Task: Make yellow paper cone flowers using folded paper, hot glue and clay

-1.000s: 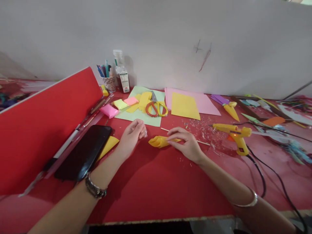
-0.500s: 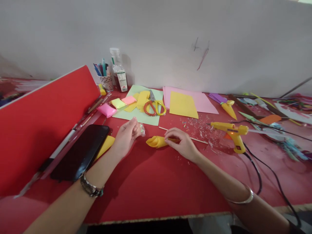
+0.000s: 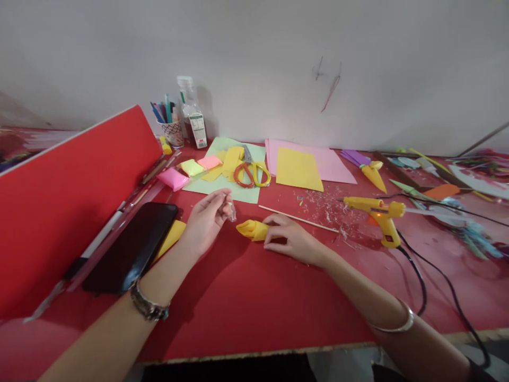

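Observation:
My left hand [image 3: 207, 218] is raised a little over the table with its fingers closed. A small crumpled clear plastic wrapper [image 3: 232, 214] sticks out from between them, and the rest is hidden by the fingers. Facing it, my right hand [image 3: 292, 240] curls its fingers around the right end of a yellow rolled paper flower [image 3: 252, 230] lying on its side. Just behind that hand a thin wooden stick [image 3: 302, 218] rests on the table.
A yellow glue gun [image 3: 376, 208] with a lit light and cord lies to the right, near paper shreds. Scissors [image 3: 252, 175], bright clay packets [image 3: 173, 179] and coloured paper [image 3: 300, 170] sit behind. A black phone [image 3: 133, 246] and a leaning red board [image 3: 79, 201] are at left.
My right hand has shifted slightly left and nearer to me, uncovering more of the stick. The paper flower has moved slightly left. My left fingers have rolled a little, still with the plastic.

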Demonstrator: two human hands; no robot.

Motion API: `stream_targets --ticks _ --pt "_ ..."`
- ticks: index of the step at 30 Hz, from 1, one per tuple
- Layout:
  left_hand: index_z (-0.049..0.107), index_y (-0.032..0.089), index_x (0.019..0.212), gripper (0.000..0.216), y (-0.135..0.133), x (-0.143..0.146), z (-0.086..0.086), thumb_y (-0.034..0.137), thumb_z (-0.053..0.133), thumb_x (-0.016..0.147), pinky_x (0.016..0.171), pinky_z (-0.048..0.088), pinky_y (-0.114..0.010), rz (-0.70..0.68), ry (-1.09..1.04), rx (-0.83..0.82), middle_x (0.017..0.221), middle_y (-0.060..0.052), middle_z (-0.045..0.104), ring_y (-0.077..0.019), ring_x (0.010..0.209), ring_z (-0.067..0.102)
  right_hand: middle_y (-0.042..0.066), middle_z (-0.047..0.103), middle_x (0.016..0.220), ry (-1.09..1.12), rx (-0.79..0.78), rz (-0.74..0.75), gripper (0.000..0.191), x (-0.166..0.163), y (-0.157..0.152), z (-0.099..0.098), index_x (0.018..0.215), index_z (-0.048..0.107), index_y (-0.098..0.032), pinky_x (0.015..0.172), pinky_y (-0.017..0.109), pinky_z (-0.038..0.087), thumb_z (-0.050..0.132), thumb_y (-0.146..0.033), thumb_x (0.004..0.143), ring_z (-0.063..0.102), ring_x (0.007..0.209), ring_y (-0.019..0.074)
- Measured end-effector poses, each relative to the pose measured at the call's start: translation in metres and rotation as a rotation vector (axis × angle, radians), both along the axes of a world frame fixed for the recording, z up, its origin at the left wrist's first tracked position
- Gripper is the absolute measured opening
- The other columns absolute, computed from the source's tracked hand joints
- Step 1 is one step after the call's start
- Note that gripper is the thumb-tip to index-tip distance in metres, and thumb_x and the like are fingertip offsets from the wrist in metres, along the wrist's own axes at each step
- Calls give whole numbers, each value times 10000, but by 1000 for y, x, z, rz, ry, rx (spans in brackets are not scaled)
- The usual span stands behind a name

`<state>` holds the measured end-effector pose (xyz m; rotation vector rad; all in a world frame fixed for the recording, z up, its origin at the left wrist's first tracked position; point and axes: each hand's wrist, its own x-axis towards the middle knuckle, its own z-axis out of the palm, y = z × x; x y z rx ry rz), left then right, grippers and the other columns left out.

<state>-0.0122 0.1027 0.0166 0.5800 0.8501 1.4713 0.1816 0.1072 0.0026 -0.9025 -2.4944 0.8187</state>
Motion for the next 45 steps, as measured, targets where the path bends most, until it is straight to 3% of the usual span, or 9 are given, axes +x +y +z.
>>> stream_targets --ticks 3,6,12,15,18,25,31,36,45 --pt "505 130 604 234 0 -2 7 33 374 771 431 348 -135 -4 -102 -49 538 41 456 -22 417 385 48 511 903 111 -55 -79 85 0 0 1 649 580 -173 792 308 407 572 -196 730 522 849 149" --pt "443 145 533 274 0 -4 6 74 343 779 430 342 -155 -160 -90 -6 490 51 377 -36 395 333 35 520 893 304 -155 -163 84 0 -1 2 642 558 -178 809 313 397 589 -210 713 527 858 142" --pt "587 142 750 188 -4 2 -12 309 511 712 573 380 -206 -296 344 170 644 12 494 -84 573 428 15 547 813 554 -287 -166 125 -8 -6 3 638 546 -188 760 292 418 575 -271 727 536 773 115" --pt "585 156 871 299 -10 8 -13 292 624 607 650 391 -239 -359 610 262 746 -4 528 -120 681 463 10 541 782 563 -308 -162 147 -13 -11 3 637 563 -193 740 286 433 581 -312 720 535 759 117" --pt "569 169 888 304 -15 14 -10 304 619 621 639 405 -250 -321 702 278 789 -15 536 -123 680 468 14 551 828 538 -328 -132 128 -16 -15 3 653 582 -196 766 288 440 582 -304 722 545 800 123" --pt "580 167 840 211 -19 19 -10 307 569 683 699 423 -283 -332 707 251 828 -39 595 -151 754 520 29 545 929 418 -224 -90 50 -15 -19 5 664 620 -202 875 323 396 608 -187 711 523 925 144" --pt "588 167 775 182 -17 17 -11 307 596 658 672 431 -276 -278 643 198 784 -28 614 -155 728 538 14 565 817 423 -134 -122 62 -10 -15 10 725 646 -223 785 311 446 585 -210 731 548 804 127" --pt "590 162 756 160 -16 17 -11 288 594 658 669 427 -271 -258 641 184 761 -30 608 -155 727 536 -8 619 741 479 -244 -261 129 -9 -15 16 770 642 -226 659 255 493 533 -163 741 586 692 99" --pt "594 172 824 179 -18 20 -10 271 560 679 620 398 -262 -304 754 199 797 -47 595 -159 724 524 -19 678 678 704 -346 -406 108 -8 -14 20 791 560 -189 648 253 537 580 -165 688 647 644 105"
